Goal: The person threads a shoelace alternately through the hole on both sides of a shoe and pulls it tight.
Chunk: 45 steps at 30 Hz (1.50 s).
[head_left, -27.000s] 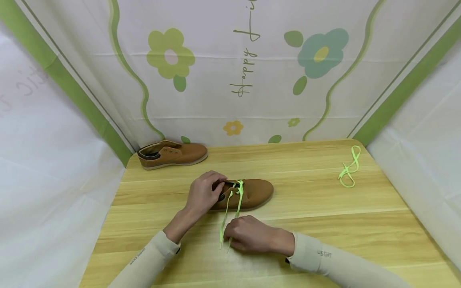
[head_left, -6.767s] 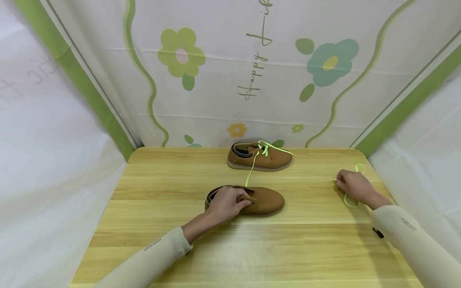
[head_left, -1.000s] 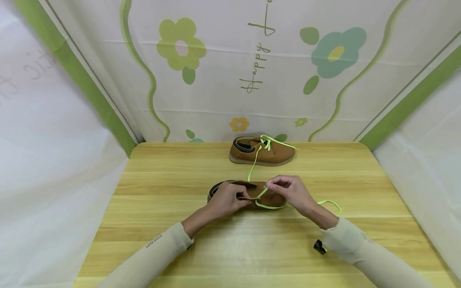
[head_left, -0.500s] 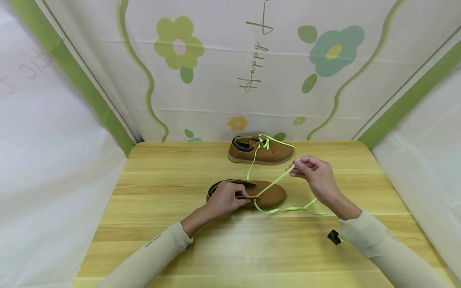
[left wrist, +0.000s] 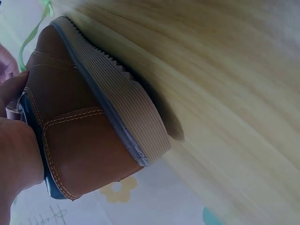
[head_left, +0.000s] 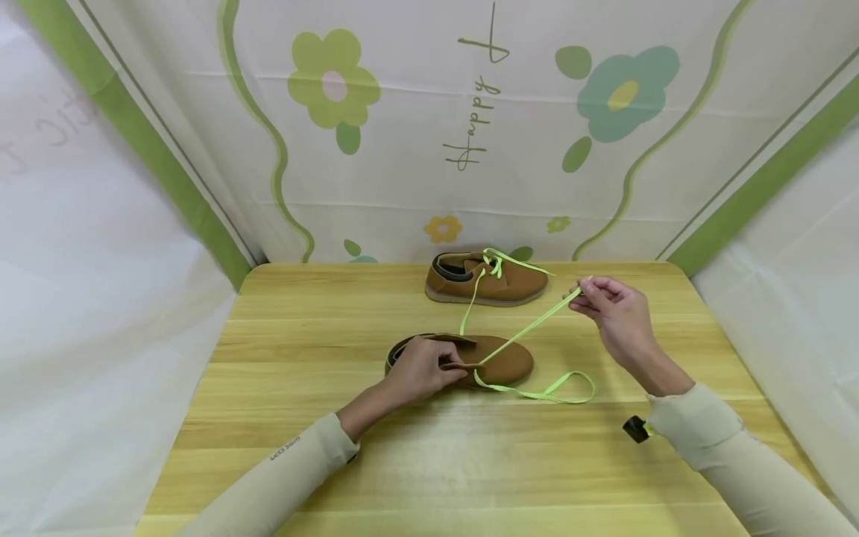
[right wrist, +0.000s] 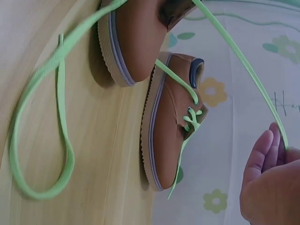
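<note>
Left grip [head_left: 423,365] is pinching the near shoe [head_left: 513,362] in the head view, right grip [head_left: 622,317] pinching its green lace [head_left: 530,327]; behind, a laced shoe [head_left: 499,291] is standing along the tabletop's [head_left: 322,321] far edge. Left wrist view: the heel [left wrist: 91,147] is showing. Right wrist view: the lace is looping.

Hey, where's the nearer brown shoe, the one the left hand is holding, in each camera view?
Head: the nearer shoe is below centre, slightly right, partly covered by the left hand.
Left wrist: the nearer shoe fills much of the left half.
Right wrist: the nearer shoe is at the top, slightly left of middle, cut off by the edge.
Shared landmark: the orange flower on the backdrop, visible in all three.
</note>
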{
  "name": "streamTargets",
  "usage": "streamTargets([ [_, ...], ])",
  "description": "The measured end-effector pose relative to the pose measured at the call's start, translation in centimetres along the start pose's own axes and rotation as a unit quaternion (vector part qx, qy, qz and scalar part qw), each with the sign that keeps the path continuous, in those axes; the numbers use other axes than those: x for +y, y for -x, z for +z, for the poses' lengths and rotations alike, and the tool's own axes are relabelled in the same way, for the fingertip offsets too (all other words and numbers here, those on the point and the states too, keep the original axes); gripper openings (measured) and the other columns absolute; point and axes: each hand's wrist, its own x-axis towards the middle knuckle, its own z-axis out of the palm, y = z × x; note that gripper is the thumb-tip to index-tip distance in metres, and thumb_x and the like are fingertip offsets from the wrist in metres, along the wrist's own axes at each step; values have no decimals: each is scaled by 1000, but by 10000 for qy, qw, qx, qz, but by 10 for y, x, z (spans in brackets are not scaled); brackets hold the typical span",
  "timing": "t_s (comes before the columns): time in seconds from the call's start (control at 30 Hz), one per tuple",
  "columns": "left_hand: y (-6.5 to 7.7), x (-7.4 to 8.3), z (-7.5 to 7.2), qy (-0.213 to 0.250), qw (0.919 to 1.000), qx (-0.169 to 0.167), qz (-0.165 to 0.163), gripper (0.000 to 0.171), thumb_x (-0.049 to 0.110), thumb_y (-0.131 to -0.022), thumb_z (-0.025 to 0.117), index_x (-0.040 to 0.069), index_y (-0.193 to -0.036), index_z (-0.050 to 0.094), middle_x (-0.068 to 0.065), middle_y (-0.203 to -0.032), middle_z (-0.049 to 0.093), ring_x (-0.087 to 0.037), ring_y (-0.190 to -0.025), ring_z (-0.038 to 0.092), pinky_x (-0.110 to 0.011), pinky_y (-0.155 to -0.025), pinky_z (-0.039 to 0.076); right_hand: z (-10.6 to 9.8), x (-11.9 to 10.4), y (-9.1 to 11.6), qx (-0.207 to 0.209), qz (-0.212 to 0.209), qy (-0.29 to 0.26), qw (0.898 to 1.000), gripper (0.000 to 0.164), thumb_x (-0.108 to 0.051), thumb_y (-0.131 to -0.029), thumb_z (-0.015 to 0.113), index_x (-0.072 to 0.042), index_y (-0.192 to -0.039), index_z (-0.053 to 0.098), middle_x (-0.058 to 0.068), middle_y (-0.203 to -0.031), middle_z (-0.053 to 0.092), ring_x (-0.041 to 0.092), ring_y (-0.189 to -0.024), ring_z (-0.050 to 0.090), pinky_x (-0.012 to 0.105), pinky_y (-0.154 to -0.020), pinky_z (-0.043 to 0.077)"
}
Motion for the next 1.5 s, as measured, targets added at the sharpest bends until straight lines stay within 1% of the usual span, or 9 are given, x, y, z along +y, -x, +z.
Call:
streamTargets([
  [0.2, 0, 0, 1, -29, 10000, 66, 60, 12, 15, -86, 90, 15, -84, 78, 7, -71, 71, 4, -57, 44, -18, -57, 40, -7, -2, -1, 231, 52, -335, 9992, 8, 2, -102, 65, 9, -104, 69, 15, -98, 78, 22, -85, 78, 31, -81, 63],
  [0.47, 3, 3, -1, -225, 9991, 304, 186, 11, 19, -87, 90, 15, -86, 79, 7, -71, 71, 1, -58, 46, -19, -58, 40, -7, 1, 0, 177, 54, 19, 9998, 11, -2, -103, 66, 7, -107, 70, 12, -98, 79, 21, -88, 78, 29, -80, 63],
  [0.73, 1, 6, -3, 66, 9918, 1208, 418, 2, 12, -95, 81, 10, -95, 82, 2, -89, 79, -4, -72, 68, -21, -65, 56, -7, 12, 6, -13, -2, 549, 9985, 11, 0, -103, 65, 8, -108, 71, 8, -95, 79, 16, -85, 78, 26, -75, 62],
  [0.83, -4, 6, -6, -22, 9863, 1589, 448, 8, 6, -93, 81, 8, -101, 81, -2, -94, 80, -9, -78, 73, -28, -69, 60, -4, 15, 7, -55, 14, 707, 9975, 10, 0, -103, 65, 6, -107, 72, 8, -95, 80, 15, -84, 78, 26, -74, 62],
  [0.93, -8, 6, -8, -321, 9835, 1739, 375, 17, 3, -91, 83, 9, -107, 81, -4, -101, 80, -18, -89, 76, -36, -75, 62, -1, 17, 8, -75, 18, 831, 9965, 11, 0, -103, 66, 8, -108, 71, 7, -94, 80, 15, -82, 77, 25, -74, 62],
  [1.07, -12, 4, -11, -473, 9876, 1493, 109, 24, 4, -90, 84, 12, -113, 80, -5, -112, 79, -25, -105, 74, -43, -83, 62, 4, 18, 10, -203, 88, 1335, 9908, 12, -4, -104, 67, 5, -109, 73, 4, -93, 80, 12, -81, 77, 24, -74, 62],
  [1.17, -13, 3, -11, -430, 9922, 1157, -199, 24, 5, -91, 83, 11, -113, 80, -4, -118, 77, -27, -112, 72, -46, -88, 61, 7, 19, 12, -388, 181, 2013, 9786, 17, -9, -104, 68, 4, -113, 75, 5, -96, 80, 11, -83, 76, 25, -75, 62],
  [1.37, -17, 2, -7, -809, 9922, 602, -733, 20, 12, -93, 83, 16, -113, 82, 0, -115, 78, -24, -108, 72, -44, -86, 61, 16, 24, 17, -727, 278, 3076, 9483, 30, -11, -105, 68, 12, -124, 70, 7, -100, 80, 10, -88, 76, 29, -80, 62],
  [1.5, -22, 3, -4, -1093, 9891, 501, -847, 18, 18, -93, 84, 16, -111, 83, 1, -111, 79, -22, -104, 73, -43, -82, 61, 24, 29, 18, -809, 316, 3302, 9399, 26, -11, -103, 71, 10, -118, 73, 10, -98, 81, 11, -86, 77, 30, -78, 63],
])
